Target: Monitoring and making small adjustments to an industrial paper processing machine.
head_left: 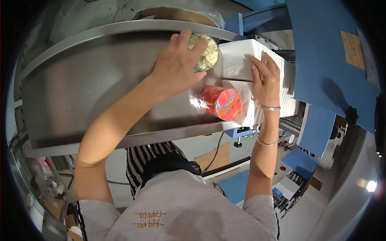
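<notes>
Clear jar of pale pieces sits at the steel table's far edge, my left hand clasped over it, steadying. My right hand lies flat, fingers extended, on white sheets, probably pinning them; red can lies between.

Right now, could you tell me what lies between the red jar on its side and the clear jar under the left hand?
In the head view, only bare steel table separates the red jar from the clear jar under the left hand.

left hand curled (gripping), right hand flat
</notes>
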The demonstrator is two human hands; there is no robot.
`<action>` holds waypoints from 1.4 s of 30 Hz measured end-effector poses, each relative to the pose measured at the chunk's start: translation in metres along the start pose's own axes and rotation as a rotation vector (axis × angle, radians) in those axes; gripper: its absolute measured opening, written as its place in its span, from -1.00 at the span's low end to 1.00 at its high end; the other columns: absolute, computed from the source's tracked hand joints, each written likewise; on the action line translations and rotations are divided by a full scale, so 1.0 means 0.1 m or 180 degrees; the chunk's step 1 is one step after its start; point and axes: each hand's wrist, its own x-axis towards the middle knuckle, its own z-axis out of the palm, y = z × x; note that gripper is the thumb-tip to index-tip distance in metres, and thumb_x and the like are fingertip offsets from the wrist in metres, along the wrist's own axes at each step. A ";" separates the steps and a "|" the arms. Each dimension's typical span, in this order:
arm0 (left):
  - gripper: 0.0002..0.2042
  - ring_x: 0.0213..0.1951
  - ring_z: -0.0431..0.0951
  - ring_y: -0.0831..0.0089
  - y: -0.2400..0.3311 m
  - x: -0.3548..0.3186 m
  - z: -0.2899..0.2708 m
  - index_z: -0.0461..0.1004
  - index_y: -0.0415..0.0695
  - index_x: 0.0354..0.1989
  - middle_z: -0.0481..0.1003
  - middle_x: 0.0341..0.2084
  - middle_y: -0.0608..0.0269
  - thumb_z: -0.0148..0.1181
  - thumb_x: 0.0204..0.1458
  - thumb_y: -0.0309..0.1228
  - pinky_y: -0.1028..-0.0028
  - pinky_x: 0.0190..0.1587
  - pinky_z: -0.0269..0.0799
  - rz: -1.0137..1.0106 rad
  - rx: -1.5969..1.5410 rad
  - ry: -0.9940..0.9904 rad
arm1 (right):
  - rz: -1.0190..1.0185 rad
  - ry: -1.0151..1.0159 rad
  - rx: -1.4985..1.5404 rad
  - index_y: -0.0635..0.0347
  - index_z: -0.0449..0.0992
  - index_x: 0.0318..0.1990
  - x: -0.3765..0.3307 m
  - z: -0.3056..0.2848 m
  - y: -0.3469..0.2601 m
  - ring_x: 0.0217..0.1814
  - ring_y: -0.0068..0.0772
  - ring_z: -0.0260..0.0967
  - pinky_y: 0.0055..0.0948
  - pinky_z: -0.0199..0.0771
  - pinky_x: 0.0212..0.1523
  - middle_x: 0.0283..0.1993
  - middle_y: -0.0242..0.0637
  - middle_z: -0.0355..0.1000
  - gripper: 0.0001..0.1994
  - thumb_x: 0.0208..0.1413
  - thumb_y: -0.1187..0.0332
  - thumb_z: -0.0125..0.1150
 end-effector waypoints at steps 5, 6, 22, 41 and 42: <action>-0.45 -0.22 0.22 0.15 0.00 0.01 0.01 0.21 -0.09 -0.21 0.12 -0.23 0.03 0.26 -0.51 -0.37 0.30 -0.31 0.37 0.0019 -0.0092 0.0069 | -0.0060 -0.0001 -0.0076 0.01 0.43 -0.25 0.05 -0.02 -0.02 -0.04 -0.09 0.13 -0.29 0.12 -0.06 -0.08 -0.03 0.21 -0.71 -0.23 0.47 0.10; -0.45 -0.22 0.22 0.14 0.01 0.02 0.00 0.21 -0.09 -0.21 0.12 -0.23 0.03 0.26 -0.50 -0.37 0.30 -0.30 0.37 0.0016 -0.0098 0.0073 | -0.0057 0.0004 -0.0077 0.01 0.43 -0.25 0.05 -0.03 -0.03 -0.04 -0.09 0.13 -0.29 0.12 -0.06 -0.08 -0.03 0.21 -0.71 -0.23 0.47 0.10; -0.48 -0.21 0.21 0.06 0.34 0.31 0.16 0.21 -0.14 -0.22 0.12 -0.23 -0.04 0.23 -0.48 -0.37 0.26 -0.24 0.29 0.0251 0.0038 -0.0081 | -0.0039 0.0295 0.0529 0.10 0.45 -0.30 0.00 -0.09 -0.06 -0.07 -0.05 0.13 -0.28 0.14 -0.09 -0.10 -0.04 0.23 -0.74 -0.27 0.39 0.14; -0.53 -0.26 0.38 0.27 0.82 0.84 0.78 0.26 -0.36 -0.28 0.36 -0.35 0.00 0.06 -0.20 -0.16 0.45 -0.22 0.26 -0.2172 -0.2606 -0.0702 | 0.0429 0.0355 0.0713 0.09 0.42 -0.24 -0.36 -0.54 0.02 0.03 -0.09 0.06 -0.29 0.09 -0.04 -0.04 -0.05 0.18 -0.73 -0.19 0.33 0.10; -0.51 -0.27 0.38 0.30 0.84 0.84 0.84 0.24 -0.37 -0.27 0.35 -0.34 0.00 0.12 -0.25 -0.17 0.47 -0.24 0.27 -0.2073 -0.2462 -0.0554 | 0.0515 0.0317 0.0778 0.10 0.41 -0.22 -0.41 -0.58 0.02 0.02 -0.05 0.06 -0.30 0.08 -0.02 -0.04 -0.02 0.18 -0.73 -0.18 0.35 0.10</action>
